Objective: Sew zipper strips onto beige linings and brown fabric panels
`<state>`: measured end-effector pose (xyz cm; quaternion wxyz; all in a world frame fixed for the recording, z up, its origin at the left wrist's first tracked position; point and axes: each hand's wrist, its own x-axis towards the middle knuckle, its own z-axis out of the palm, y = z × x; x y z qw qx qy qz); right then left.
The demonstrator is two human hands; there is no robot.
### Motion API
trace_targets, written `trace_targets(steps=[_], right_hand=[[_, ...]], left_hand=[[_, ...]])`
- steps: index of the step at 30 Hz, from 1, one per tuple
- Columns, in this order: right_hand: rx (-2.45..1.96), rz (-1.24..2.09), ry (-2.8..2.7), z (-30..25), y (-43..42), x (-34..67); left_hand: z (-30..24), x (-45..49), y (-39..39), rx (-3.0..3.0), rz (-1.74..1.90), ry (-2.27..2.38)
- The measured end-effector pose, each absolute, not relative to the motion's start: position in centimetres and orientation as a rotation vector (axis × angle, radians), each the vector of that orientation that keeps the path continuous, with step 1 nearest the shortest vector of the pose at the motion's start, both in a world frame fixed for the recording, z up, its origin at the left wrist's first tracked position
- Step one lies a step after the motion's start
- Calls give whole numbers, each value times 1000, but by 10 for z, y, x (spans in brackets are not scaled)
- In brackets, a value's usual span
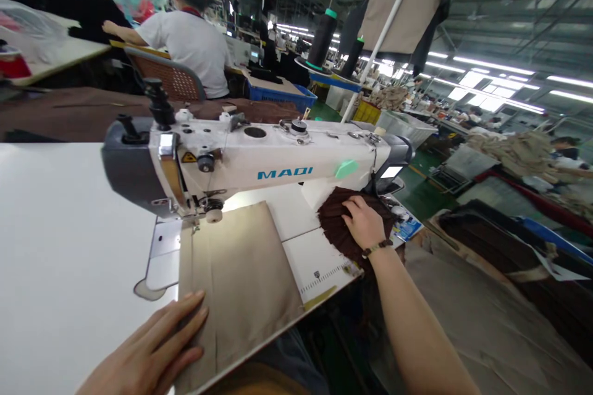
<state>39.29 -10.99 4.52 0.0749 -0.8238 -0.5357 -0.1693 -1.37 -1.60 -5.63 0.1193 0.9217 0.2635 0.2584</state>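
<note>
1. The left hand point(151, 345) is nearest, fingers long and close together, laid flat along the left edge of the tan cloth point(250, 271) and gripping nothing that shows. Pressure from one side only could let the panel swivel, and the edge would then run crooked.

2. Next comes the metal plate point(165, 248), partly bare beside the cloth. If the panel drifts right, its edge could miss the stitching line.

3. At the presser foot point(196, 226), the tan cloth's far left corner lies at or under the foot; which of the two I cannot tell. If the corner is not caught, the first stitches could bunch.

4. The tan cloth itself lies on the white table, reaching its front edge, with a line running lengthwise near its left side. Any sag over that edge could drag the panel toward the person and skew it.

5. Well to the right, the dark brown cloth point(334, 213) lies gathered and frayed under the right hand point(364, 222). Those fingers are bent; whether they pinch it I cannot tell. A careless pull could fray it further or spill it off the table.
</note>
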Motion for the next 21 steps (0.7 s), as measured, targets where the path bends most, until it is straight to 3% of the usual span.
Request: trace_targets(steps=[9,16,19,21], right_hand=[[-2295,-511,-1547,35,-110,393],[-1946,-485,-1057,45,-119,395],[-1711,-274,-993,47,-109,344],[-1498,104,-1099,44,-98,292]], left_hand=[[-58,-16,-13,2919,757,607],[-32,-9,-18,2951,800,574],[-18,-4,-30,2965,780,636],[-12,-2,-40,2945,736,742]])
